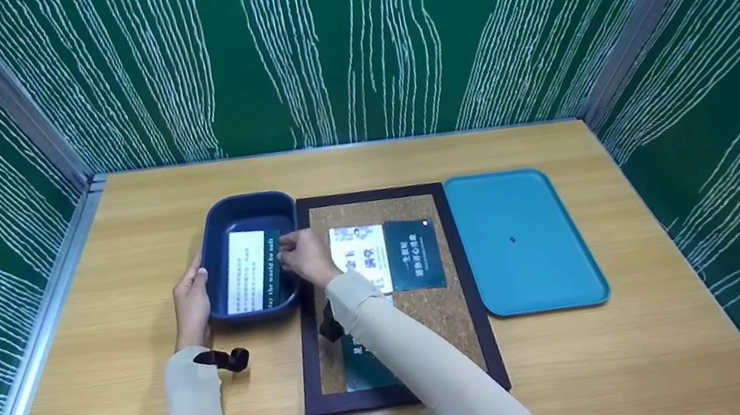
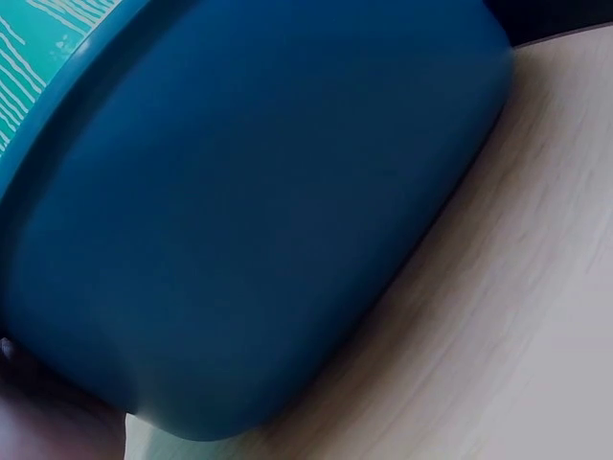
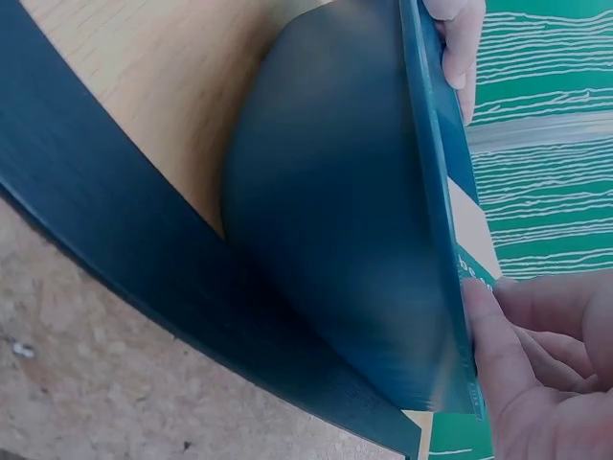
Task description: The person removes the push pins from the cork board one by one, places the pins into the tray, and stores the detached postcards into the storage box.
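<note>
A dark blue plastic tub sits left of the corkboard, and my left hand grips its left side with the thumb at the rim. The tub's outer wall fills most of the left wrist view. My right hand reaches over the tub's right rim and pinches the edge of a green-and-white printed card, which lies across the tub's opening. In the right wrist view, the right thumb and fingers meet at that card's edge, just beside the rim.
The dark-framed corkboard bears a white floral card, a green card with white lettering, and another green card partly under the right sleeve. A teal tray lies against its right side. Green patterned panels surround the wooden table.
</note>
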`<state>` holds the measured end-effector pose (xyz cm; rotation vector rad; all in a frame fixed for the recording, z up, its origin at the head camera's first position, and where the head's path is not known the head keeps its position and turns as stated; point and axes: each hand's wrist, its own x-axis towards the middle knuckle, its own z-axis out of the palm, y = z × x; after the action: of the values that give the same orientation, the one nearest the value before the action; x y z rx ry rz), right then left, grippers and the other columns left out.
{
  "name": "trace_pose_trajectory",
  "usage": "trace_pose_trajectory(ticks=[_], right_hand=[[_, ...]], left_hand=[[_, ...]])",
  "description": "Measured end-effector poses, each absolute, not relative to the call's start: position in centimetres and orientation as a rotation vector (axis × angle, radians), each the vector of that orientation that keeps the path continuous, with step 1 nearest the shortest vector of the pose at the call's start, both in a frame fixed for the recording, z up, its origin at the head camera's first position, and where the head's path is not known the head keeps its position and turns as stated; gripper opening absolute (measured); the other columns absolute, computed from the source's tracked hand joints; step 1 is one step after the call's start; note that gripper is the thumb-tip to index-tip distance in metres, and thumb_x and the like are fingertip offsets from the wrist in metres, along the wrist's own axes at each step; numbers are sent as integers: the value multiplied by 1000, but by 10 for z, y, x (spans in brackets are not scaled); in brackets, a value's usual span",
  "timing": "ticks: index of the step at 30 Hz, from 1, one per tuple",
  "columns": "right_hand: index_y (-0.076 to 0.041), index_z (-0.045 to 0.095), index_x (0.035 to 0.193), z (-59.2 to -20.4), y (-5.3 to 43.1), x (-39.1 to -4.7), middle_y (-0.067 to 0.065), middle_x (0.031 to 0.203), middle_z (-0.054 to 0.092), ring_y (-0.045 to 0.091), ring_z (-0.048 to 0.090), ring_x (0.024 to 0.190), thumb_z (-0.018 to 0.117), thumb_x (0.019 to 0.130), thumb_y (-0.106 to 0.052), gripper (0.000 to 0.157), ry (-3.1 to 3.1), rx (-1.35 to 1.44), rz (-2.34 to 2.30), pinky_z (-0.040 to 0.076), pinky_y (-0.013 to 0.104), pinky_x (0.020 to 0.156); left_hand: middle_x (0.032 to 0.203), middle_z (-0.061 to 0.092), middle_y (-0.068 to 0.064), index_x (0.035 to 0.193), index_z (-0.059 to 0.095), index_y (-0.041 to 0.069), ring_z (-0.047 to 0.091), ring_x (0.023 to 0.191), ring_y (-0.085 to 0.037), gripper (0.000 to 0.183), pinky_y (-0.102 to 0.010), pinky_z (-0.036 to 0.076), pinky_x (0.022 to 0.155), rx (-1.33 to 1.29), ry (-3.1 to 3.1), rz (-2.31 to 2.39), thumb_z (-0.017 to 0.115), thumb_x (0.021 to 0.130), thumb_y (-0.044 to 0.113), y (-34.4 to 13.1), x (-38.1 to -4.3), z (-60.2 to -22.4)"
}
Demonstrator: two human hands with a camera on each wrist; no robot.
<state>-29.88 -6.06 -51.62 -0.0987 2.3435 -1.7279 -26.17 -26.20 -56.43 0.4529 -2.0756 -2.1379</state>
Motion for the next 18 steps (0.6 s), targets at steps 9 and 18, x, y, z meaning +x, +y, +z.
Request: trace_pose_trajectory(ticks=[9,18], right_hand=[[12,56,126,-517,-57,-297,26,116,65,27,69,99,57,89,6,37,2379,-207,-1662,58,22,75],[13,59,121,-519,-54,-296,26,112,67,28,69,97,57,89,7,33,2315,-222,-1741,59,24,76]], left_hand=[[158,25,1,149,32,12,12,149,-13,44,-29,12,122,457,-2049,-2197,32,105,12,-262,-261,-564],[158,25,-4,149,33,11,16,148,-17,45,-30,15,122,461,-2074,-2158,34,105,14,-263,-260,-565]])
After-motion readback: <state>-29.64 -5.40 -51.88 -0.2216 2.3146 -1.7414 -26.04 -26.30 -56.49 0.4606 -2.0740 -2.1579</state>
